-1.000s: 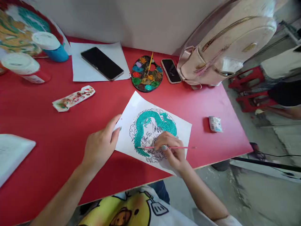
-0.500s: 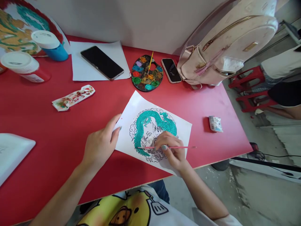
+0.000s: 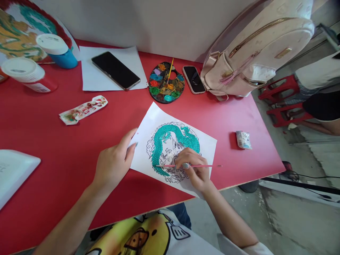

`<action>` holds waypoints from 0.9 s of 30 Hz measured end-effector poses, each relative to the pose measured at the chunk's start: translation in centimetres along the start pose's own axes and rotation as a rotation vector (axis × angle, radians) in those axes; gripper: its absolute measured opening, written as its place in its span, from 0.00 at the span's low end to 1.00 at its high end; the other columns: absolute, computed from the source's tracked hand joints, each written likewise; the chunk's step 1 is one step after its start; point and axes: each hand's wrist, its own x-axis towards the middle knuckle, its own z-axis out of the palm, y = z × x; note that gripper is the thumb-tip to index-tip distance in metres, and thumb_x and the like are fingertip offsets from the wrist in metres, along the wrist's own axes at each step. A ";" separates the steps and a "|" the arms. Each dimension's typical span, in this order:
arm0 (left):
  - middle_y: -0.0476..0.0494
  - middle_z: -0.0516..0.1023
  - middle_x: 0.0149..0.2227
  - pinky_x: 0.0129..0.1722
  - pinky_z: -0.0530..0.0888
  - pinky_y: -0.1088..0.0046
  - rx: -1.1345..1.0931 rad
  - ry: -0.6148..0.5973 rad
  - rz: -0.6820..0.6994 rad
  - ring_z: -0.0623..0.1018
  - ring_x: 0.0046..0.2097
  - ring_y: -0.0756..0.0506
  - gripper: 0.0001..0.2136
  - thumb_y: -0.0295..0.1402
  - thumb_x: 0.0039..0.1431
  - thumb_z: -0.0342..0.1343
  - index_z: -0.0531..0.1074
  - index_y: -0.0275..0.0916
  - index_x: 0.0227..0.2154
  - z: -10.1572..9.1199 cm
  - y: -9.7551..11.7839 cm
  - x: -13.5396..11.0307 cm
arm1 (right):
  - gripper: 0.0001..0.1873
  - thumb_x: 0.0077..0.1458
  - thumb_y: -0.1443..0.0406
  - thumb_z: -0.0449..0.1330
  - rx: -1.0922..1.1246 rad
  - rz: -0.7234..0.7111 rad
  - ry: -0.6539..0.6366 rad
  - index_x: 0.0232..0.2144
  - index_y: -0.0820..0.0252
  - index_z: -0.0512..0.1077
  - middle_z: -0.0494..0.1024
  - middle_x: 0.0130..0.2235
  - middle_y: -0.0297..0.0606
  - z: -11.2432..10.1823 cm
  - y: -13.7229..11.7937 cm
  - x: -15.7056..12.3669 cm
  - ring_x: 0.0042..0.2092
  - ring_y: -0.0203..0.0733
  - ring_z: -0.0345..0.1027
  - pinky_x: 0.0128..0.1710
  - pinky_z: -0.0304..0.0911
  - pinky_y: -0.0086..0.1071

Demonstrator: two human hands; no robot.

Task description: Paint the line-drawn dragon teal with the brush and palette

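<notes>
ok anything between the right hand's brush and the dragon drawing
Nothing visible does. The pink brush in the right hand has its tip at the dragon drawing, touching or just above, I can't tell. The left hand is at the sheet's left edge, clear of the tip.

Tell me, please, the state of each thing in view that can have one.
Dragon sheet, partly painted teal.
Pink brush, held, tip at the teal area.
Right hand, grip closed on the pink brush.
Left hand, at the sheet's left edge; grip unclear.
Palette, paint-smeared, yellow brush resting on it.
Larger phone, screen dark.
Smaller phone, screen dark.
Blue jar, lidded.
Red jar, lidded.
Backpack, upright.
</notes>
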 end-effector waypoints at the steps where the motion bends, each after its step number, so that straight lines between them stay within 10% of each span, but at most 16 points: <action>1: 0.49 0.69 0.21 0.28 0.56 0.70 0.003 -0.001 -0.002 0.64 0.22 0.46 0.27 0.42 0.70 0.42 0.73 0.40 0.65 0.0 0.0 0.0 | 0.19 0.76 0.61 0.50 -0.003 0.004 0.000 0.35 0.54 0.77 0.81 0.29 0.38 0.0 0.0 0.0 0.34 0.44 0.75 0.35 0.71 0.40; 27: 0.49 0.71 0.22 0.28 0.58 0.71 0.019 0.010 0.017 0.65 0.23 0.47 0.24 0.39 0.72 0.44 0.73 0.42 0.65 -0.3 0.2 -0.1 | 0.21 0.76 0.60 0.49 -0.007 0.012 -0.007 0.33 0.54 0.76 0.80 0.28 0.38 -0.2 -0.2 0.0 0.33 0.44 0.75 0.34 0.70 0.40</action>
